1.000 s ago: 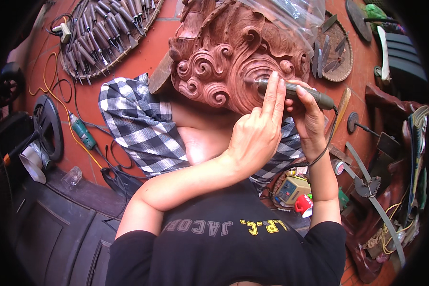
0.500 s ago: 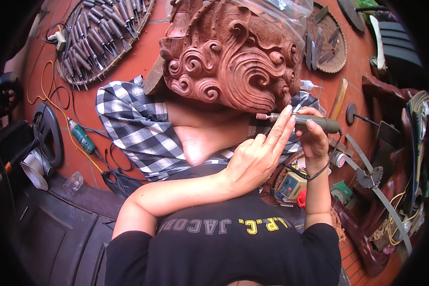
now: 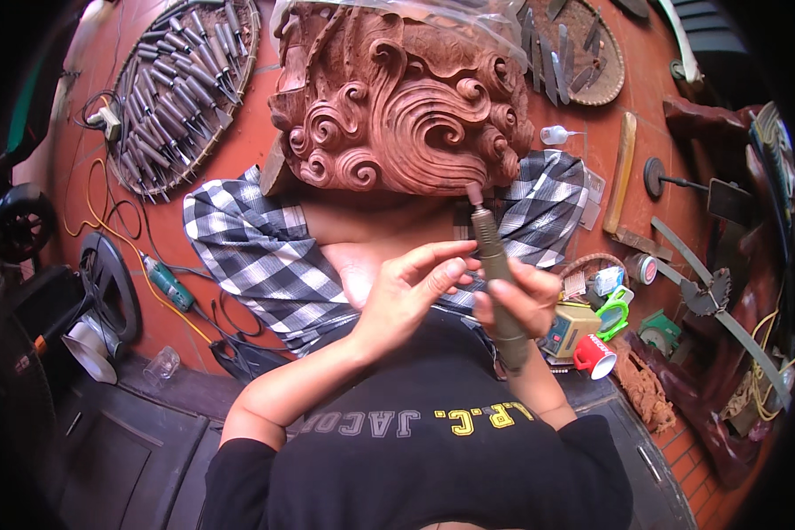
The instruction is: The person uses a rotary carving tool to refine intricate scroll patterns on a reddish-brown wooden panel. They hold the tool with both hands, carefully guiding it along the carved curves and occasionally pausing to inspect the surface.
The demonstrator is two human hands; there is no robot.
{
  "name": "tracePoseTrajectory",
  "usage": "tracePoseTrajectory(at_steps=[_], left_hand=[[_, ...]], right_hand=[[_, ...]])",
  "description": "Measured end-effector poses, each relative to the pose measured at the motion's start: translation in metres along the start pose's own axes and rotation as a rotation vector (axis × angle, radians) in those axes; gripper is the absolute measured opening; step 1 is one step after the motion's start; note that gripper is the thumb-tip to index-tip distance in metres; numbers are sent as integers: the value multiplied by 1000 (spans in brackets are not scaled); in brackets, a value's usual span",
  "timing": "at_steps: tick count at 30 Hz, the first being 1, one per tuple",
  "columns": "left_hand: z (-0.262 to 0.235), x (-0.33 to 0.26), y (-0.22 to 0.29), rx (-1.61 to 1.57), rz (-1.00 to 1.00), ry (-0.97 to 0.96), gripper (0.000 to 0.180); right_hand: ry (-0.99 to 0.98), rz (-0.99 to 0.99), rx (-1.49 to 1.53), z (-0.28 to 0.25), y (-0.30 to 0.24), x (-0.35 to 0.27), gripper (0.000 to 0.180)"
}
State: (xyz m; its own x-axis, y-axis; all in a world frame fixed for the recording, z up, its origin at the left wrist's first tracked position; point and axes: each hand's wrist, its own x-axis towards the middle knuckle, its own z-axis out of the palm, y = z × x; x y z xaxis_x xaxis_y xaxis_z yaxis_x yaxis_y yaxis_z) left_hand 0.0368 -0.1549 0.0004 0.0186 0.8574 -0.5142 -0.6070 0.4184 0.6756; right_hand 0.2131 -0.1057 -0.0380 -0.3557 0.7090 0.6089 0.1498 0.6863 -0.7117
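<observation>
A large reddish-brown wood carving (image 3: 397, 106) with curled scrolls rests on my lap over a black-and-white checked cloth (image 3: 256, 256). My right hand (image 3: 521, 300) grips an olive-green rotary carving tool (image 3: 495, 265), held upright with its tip just below the carving's lower edge. My left hand (image 3: 411, 291) is beside it, fingertips touching the tool's body. Clear plastic film (image 3: 468, 18) covers the carving's top.
A round woven tray of several chisels (image 3: 181, 84) lies at the upper left, another tray of blades (image 3: 574, 49) at the upper right. A green power tool (image 3: 168, 283) with an orange cord lies left. Small boxes, a red cup (image 3: 592, 355) and saw blades crowd the right.
The tool has swung from lying sideways against the carving to standing upright below it. Both hands have dropped toward my chest. The view has shifted, showing more of the carving.
</observation>
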Motion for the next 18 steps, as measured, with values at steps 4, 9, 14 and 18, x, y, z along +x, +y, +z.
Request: tracePoseTrajectory(at_steps=[4,9,14,18], left_hand=[[-19,7,-5,133,46,32,34],[-45,9,21,87,7,147,25],[-64,15,28,452,218,198,22],[-69,21,31,633,344,263,22]], right_hand=[[-152,-164,-72,23,13,-7,41],[-266,-73,-11,45,2,3,47],[13,751,539,83,-20,-5,27],[-148,1042,642,100,-18,14,34]])
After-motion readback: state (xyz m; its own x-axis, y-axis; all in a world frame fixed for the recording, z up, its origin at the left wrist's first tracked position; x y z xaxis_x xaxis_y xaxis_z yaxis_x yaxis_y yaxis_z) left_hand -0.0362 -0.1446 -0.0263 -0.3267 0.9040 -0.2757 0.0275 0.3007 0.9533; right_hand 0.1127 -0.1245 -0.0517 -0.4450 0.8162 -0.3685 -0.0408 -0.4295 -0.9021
